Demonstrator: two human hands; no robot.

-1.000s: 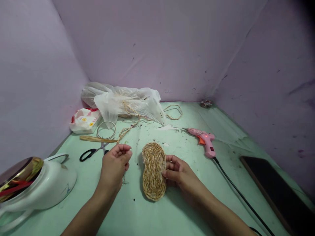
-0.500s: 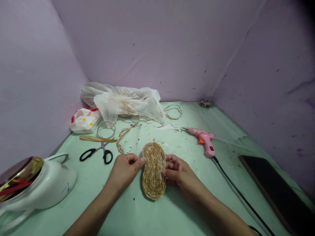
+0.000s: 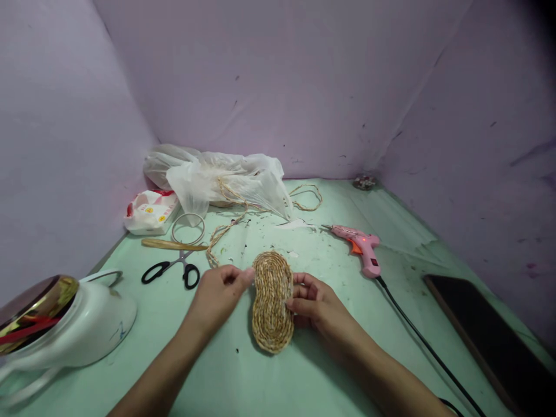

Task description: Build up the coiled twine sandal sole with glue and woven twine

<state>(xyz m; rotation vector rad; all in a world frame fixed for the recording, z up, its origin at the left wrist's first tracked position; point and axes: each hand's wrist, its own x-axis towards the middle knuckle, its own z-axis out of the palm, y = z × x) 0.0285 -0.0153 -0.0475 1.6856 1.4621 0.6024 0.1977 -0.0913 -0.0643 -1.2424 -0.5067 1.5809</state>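
A woven straw sole (image 3: 273, 307), shaped like a figure eight and built from coiled braided cord, is held upright or slightly tilted just above the table. My right hand (image 3: 315, 301) grips its right edge, thumb on the near face and fingers behind. At the upper left edge, my left hand (image 3: 226, 289) is closed in a pinch, thumb tip beside or touching the rim. Whatever lies between those left fingers is too small to make out. A loose braided straw cord (image 3: 218, 234) trails behind the left hand.
Right of the sole lies a pink glue gun (image 3: 358, 243) with a lit light and black cable, then a phone (image 3: 486, 341). Scissors (image 3: 180, 266), a wooden stick (image 3: 171, 245), a ring (image 3: 188, 229) and a white container (image 3: 87, 330) are at left. A plastic bag (image 3: 234, 174) lies behind.
My left hand has shifted slightly up and left along the sole's edge. My right hand and the sole have stayed almost still.
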